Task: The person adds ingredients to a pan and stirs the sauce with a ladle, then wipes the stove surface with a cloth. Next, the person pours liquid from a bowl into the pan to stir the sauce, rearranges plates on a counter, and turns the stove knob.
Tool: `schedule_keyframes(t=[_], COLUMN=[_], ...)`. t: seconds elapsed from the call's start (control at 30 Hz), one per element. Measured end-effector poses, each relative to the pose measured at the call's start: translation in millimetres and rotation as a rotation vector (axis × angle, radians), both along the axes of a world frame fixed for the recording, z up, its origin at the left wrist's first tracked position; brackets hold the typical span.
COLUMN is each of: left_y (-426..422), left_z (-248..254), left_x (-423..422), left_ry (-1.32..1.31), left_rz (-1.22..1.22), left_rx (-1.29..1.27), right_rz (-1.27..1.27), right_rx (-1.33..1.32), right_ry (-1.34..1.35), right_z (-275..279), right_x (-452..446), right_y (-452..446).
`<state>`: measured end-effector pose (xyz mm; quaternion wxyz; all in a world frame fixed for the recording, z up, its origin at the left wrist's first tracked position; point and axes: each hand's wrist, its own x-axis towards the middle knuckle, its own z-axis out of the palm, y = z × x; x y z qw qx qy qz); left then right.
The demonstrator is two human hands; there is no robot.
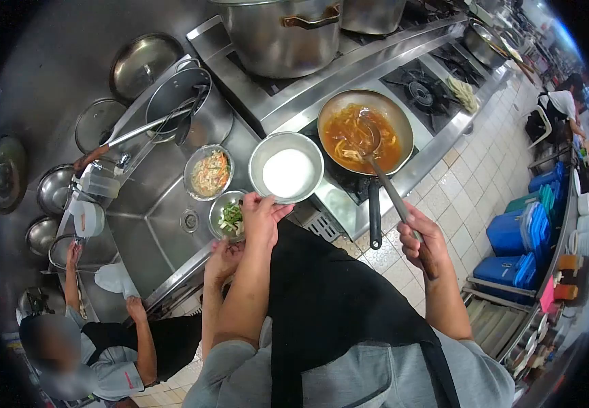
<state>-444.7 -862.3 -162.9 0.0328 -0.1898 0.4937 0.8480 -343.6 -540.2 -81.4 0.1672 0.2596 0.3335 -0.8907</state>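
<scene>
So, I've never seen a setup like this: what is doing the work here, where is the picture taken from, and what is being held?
There is no machine: a person works with two bare hands. The single picture comes from a camera on their head, looking forward and down.

The left hand holds a metal bowl with something white in it. The right hand grips a ladle, its scoop in the brown, saucy food in a pan on the stove.

Left of the pan, by the sink, sit a bowl of shredded vegetables and a smaller bowl of chopped greens. Another person's hand is beside that smaller bowl, and a co-worker stands at lower left; I can't tell whether the hand is theirs.
</scene>
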Motion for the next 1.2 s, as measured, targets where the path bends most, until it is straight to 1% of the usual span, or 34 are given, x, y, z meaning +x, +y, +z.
schedule_keyframes(t=[0.03,0.1,0.13,0.17,0.23,0.27,0.33,0.37,0.4,0.43,0.47,0.53,0.57,0.63,0.7,0.77,0.8,0.83,0.9,0.97,1.03,1.07,1.1,1.17,1.2], left_y=[0.2,3.5,4.3,3.7,5.0,5.6,5.6,6.5,7.5,8.4,9.7,10.9,11.6,13.0,11.5,8.4,8.9,11.3,17.3,21.9,26.6,29.3,32.5,39.3,42.3], left_z=[0.9,2.1,2.3,2.4,4.0,5.9,8.8,12.2,16.5,21.3,25.8,29.1,30.7,34.3,36.5,38.8,40.4,42.8,52.7,58.5,63.3,65.0,66.9,72.3,74.4], left_x=[0.1,-0.4,-0.7,-1.5,-4.5,-6.1,-9.9,-12.7,-14.7,-16.3,-17.9,-23.7,-26.9,-32.9,-38.1,-45.4,-47.9,-50.3,-54.6,-60.2,-67.4,-70.9,-74.6,-80.5,-83.7], left_ry=[-0.001,-0.001,-0.003,0.005,0.013,0.012,0.022,0.024,0.030,0.036,0.045,0.059,0.071,0.080,0.115,0.136,0.154,0.155,0.181,0.193,0.208,0.212,0.216,0.233,0.251], left_rz=[-0.001,-0.021,-0.031,-0.027,-0.045,-0.030,-0.009,-0.022,-0.014,-0.004,-0.003,-0.004,0.004,0.011,0.005,-0.015,-0.035,-0.038,-0.012,-0.021,-0.029,-0.029,-0.028,-0.034,-0.037], left_rx=[0.001,0.014,0.016,0.014,0.016,-0.004,-0.029,-0.027,-0.032,-0.037,-0.046,-0.065,-0.086,-0.092,-0.108,-0.113,-0.115,-0.114,-0.134,-0.149,-0.163,-0.169,-0.174,-0.173,-0.175], right_rz=[-0.001,0.040,0.064,0.051,0.050,0.033,0.012,-0.001,-0.003,-0.003,-0.012,0.004,-0.002,0.092,0.084,0.131,0.089,0.086,0.074,0.090,0.165,0.132,0.129,0.015,0.023], right_rx=[0.001,0.338,0.425,0.427,0.656,0.659,0.783,0.785,0.877,0.969,0.971,1.161,1.163,1.140,1.087,1.168,1.273,1.275,1.136,1.096,0.783,0.601,0.602,0.056,-0.028], right_ry=[-0.001,0.027,0.039,0.035,0.093,0.085,0.171,0.168,0.195,0.222,0.218,0.244,0.241,0.151,0.114,0.042,0.165,0.164,0.103,0.098,0.108,0.101,0.100,0.031,0.033], right_z=[5.6,16.9,22.0,23.4,25.9,30.0,40.1,42.2,43.6,44.6,38.7,16.5,13.3,7.5,-7.8,-19.7,-35.9,-45.2,-45.7,-45.9,-47.6,-43.2,-35.4,-14.3,-12.0], right_x=[5.7,16.3,19.6,23.0,31.4,34.7,36.8,37.2,37.7,38.1,37.2,32.5,31.0,27.2,23.6,17.4,11.5,8.5,-5.0,-14.5,-21.0,-22.4,-22.0,-18.0,-14.5], right_y=[-1.2,-2.2,-0.7,0.6,4.6,5.8,5.2,4.8,4.2,4.3,5.0,7.1,8.4,11.4,12.1,11.0,11.0,12.5,2.0,-4.5,-7.8,-11.7,-11.7,-9.9,-6.6])
